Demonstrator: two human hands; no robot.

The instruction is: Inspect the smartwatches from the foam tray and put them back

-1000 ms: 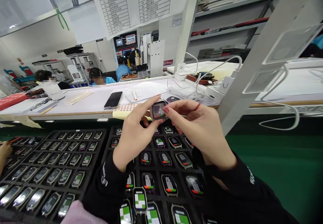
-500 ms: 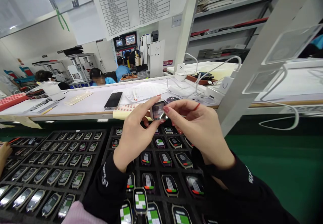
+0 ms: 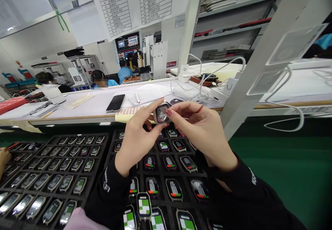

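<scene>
My left hand (image 3: 138,135) grips a smartwatch body (image 3: 161,113) by its edges, thumb below and fingers above and behind. The watch has no strap, and its screen faces me, dark with reflections. My right hand (image 3: 201,129) is closed in a pinch at the watch's right side, thumb and fingertips against the screen edge; whether anything thin lies between them I cannot tell. Below both hands lies a black foam tray (image 3: 162,169) of watch bodies, many with lit screens. One watch (image 3: 144,205) with a green and white screen rests on top of others near the front.
A second black tray (image 3: 57,171) of watches lies to the left, where another person's hand (image 3: 3,156) shows. On the bench behind are a phone (image 3: 116,103), a white marker (image 3: 137,98), papers and white cables (image 3: 201,81). A slanted metal post (image 3: 255,67) rises on the right.
The view has shifted slightly. Both hands stay on the watch in nearly the same pose, with my right fingertips moved very little over the screen edge.
</scene>
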